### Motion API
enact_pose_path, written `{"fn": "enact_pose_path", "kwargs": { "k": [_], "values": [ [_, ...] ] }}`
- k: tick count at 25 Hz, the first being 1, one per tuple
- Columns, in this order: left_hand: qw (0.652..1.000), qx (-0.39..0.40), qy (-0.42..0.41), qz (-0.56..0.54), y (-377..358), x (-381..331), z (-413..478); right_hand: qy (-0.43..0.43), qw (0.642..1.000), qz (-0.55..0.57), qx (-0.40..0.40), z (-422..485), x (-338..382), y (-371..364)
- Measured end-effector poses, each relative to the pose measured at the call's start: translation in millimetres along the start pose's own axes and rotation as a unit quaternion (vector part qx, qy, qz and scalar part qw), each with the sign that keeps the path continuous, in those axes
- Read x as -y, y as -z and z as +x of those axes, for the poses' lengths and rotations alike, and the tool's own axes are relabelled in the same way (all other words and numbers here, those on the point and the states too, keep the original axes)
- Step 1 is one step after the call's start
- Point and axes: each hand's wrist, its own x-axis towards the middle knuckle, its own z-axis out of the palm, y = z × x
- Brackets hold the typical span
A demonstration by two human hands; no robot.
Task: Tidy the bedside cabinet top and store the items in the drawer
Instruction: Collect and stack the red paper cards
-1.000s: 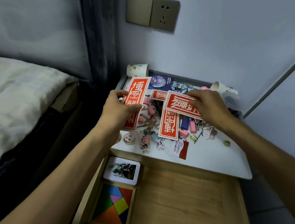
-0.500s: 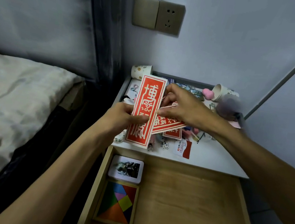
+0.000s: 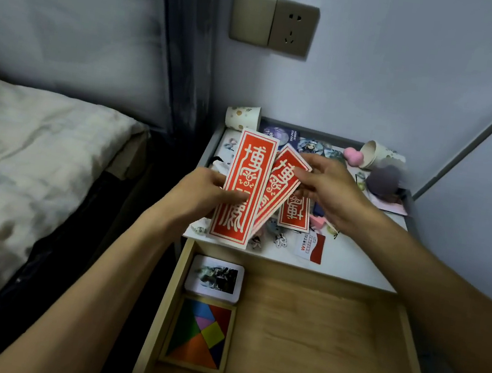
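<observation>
My left hand (image 3: 205,193) grips a long red card with cream lettering (image 3: 243,186), held upright above the cabinet's left front corner. My right hand (image 3: 329,191) pinches the top of a second red card (image 3: 279,188) that is tucked at a slant behind the first. A third red card (image 3: 294,213) lies on the white cabinet top (image 3: 351,261) under my right hand. Below, the wooden drawer (image 3: 321,339) stands open; a white photo card box (image 3: 215,279) and a coloured tangram puzzle (image 3: 201,336) sit along its left side.
The cabinet top also carries two paper cups (image 3: 243,117) (image 3: 378,154), a pink heart (image 3: 354,156), a dark purple plush (image 3: 386,181), anime cards, small figurines and a red-and-white card (image 3: 310,247). A bed (image 3: 20,161) lies to the left, with a wall socket (image 3: 292,28) above.
My right hand lifted the second red card off the cabinet and swung it leftward against the card in my left hand. Both hands drew closer together.
</observation>
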Motion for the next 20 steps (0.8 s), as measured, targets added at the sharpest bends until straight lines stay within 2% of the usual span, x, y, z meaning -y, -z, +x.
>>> {"fn": "enact_pose_path", "kwargs": {
  "k": [4, 5, 6, 7, 8, 9, 10, 13, 15, 17, 20],
  "values": [
    [1.0, -0.008, 0.012, -0.004, -1.9, -1.9, -0.4, -0.021, 0.996, 0.004, 0.089, 10.7, 0.7, -13.8],
    [0.999, -0.028, 0.011, -0.02, -2.7, -0.7, 0.1, -0.012, 0.997, -0.018, 0.069, 18.9, -2.5, -15.0],
    [0.998, -0.054, 0.008, -0.038, -2.2, 0.7, 1.5, 0.017, 0.995, -0.096, 0.024, 31.4, -6.5, -11.1],
    [0.995, -0.082, 0.005, -0.058, -0.6, 1.9, 3.2, 0.058, 0.971, -0.232, -0.032, 47.0, -11.1, -2.5],
    [0.991, -0.105, 0.002, -0.079, 1.3, 2.5, 5.3, 0.087, 0.924, -0.364, -0.074, 59.9, -14.9, 7.4],
    [0.988, -0.121, 0.0, -0.098, 3.3, 3.2, 7.0, 0.092, 0.886, -0.447, -0.083, 71.7, -18.7, 15.9],
    [0.985, -0.129, -0.001, -0.113, 4.8, 3.6, 8.8, 0.07, 0.867, -0.489, -0.062, 81.8, -21.5, 22.5],
    [0.983, -0.12, 0.004, -0.142, 3.9, 3.3, 12.2, -0.009, 0.855, -0.518, 0.022, 97.8, -29.2, 25.5],
    [0.982, -0.114, 0.005, -0.153, 1.3, 2.5, 13.9, 0.014, 0.829, -0.559, 0.01, 104.7, -33.4, 23.0],
    [0.982, -0.111, 0.003, -0.155, -0.8, 2.0, 15.1, 0.065, 0.774, -0.629, -0.03, 108.2, -35.8, 18.8],
    [0.982, -0.111, 0.004, -0.151, -2.7, 2.1, 15.4, 0.145, 0.657, -0.738, -0.05, 110.0, -36.4, 16.0]
  ]
}}
